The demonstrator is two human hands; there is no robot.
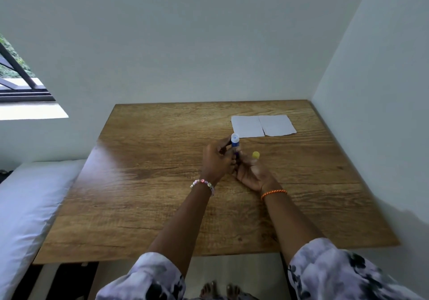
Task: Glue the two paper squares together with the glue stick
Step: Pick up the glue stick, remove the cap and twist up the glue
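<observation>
left hand (217, 159) grips uncapped glue stick (235, 142), right hand (249, 172) pinches its base holding yellow cap (255, 155), paper squares (263, 125) lie beyond on table (144, 183)

No text, label, brand, number or sign can be read anywhere in the view. The blue glue stick (235, 145), just nearer the person than the paper squares, is too small and blurred to show any print on its barrel. The two paper squares (263, 125) look blank on the sides that face up. The yellow cap (255, 155), just right of the glue stick, shows no marking.
</observation>
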